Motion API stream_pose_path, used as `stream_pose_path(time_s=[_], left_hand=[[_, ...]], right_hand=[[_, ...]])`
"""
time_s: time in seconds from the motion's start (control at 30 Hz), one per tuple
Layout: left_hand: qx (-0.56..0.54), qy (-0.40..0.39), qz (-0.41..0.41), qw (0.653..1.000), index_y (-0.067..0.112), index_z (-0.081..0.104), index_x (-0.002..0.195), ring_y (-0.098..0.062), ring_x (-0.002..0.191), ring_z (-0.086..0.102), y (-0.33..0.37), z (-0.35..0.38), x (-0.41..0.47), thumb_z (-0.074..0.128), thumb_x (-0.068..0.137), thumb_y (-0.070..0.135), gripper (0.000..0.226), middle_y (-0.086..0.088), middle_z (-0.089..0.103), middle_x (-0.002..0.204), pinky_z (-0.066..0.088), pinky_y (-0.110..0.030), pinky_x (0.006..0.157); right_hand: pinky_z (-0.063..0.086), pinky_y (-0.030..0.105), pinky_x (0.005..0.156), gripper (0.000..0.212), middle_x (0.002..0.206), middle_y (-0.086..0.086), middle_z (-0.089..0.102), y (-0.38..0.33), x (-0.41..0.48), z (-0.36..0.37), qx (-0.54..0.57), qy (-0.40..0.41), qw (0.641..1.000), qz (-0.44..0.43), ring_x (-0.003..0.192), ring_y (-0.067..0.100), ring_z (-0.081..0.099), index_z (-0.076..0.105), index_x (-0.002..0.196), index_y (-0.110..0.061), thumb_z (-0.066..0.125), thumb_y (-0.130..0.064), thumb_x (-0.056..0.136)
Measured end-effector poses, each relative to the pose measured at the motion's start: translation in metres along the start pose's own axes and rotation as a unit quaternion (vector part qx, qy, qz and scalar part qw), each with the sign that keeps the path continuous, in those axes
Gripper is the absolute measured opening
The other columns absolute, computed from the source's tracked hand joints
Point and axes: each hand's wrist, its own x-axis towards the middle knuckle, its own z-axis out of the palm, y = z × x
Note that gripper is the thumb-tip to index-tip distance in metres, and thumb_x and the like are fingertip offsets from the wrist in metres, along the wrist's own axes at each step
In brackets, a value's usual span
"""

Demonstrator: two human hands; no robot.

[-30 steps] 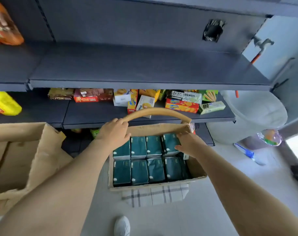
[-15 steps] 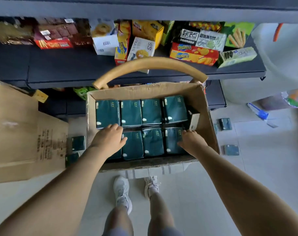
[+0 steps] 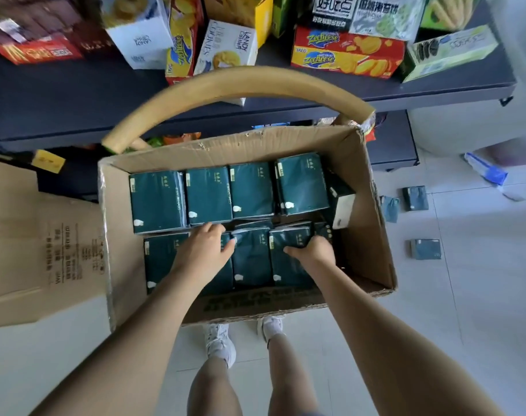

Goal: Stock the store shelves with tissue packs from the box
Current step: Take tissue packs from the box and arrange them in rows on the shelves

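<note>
The brown cardboard box is set open on the floor, just in front of the dark shelf. Dark green tissue packs are laid flat inside in two rows. One pack is stood on its side by the right wall. Three loose packs are left on the floor nearby.
</note>
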Motion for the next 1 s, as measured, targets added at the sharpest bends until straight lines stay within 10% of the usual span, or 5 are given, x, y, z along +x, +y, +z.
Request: stream_pose_path(time_s=[0.47,0.67,0.8,1.0], left_hand=[[-0.301,-0.019,-0.125,0.945,0.010,0.060,0.115,-0.023,0.111,0.056,0.100,-0.030,0.070,0.052,0.095,0.040,0.037,-0.004,0.063,0.120,0.041,-0.027,0.085],[-0.393,-0.042,-0.190,0.898,0.006,0.056,0.106,-0.012,0.064,0.060,0.131,-0.014,0.094,0.058,0.090,0.046,0.043,-0.008,0.065,0.109,0.034,-0.020,0.046],[-0.463,-0.033,-0.225,0.857,0.008,0.059,0.106,-0.027,0.096,0.066,0.122,0.000,0.103,0.070,0.081,0.046,0.047,-0.005,0.065,0.108,0.053,-0.030,0.078],[-0.538,-0.048,-0.193,0.819,0.021,0.058,0.087,-0.009,0.077,0.056,0.105,0.006,0.090,0.067,0.086,0.039,0.020,0.007,0.061,0.088,0.048,-0.027,0.077]], right_hand=[[0.046,0.033,0.087,0.032,0.108,-0.002,0.060,0.029,-0.036,-0.051,0.418,0.061,0.906,-0.004,0.099,0.019,0.057,0.053,0.110,-0.021,0.062,-0.041,0.087],[0.043,0.022,0.075,0.031,0.103,-0.007,0.056,0.037,-0.031,-0.045,0.430,0.082,0.899,-0.018,0.094,0.013,0.055,0.048,0.109,-0.024,0.062,-0.041,0.087],[0.045,0.024,0.077,0.036,0.106,-0.005,0.059,0.040,-0.028,-0.036,0.437,0.098,0.894,-0.017,0.097,0.015,0.057,0.053,0.114,-0.020,0.064,-0.040,0.086],[0.045,0.021,0.069,0.028,0.096,-0.008,0.063,0.041,-0.024,-0.035,0.426,0.108,0.897,-0.042,0.090,0.012,0.060,0.058,0.105,-0.021,0.066,-0.039,0.085]])
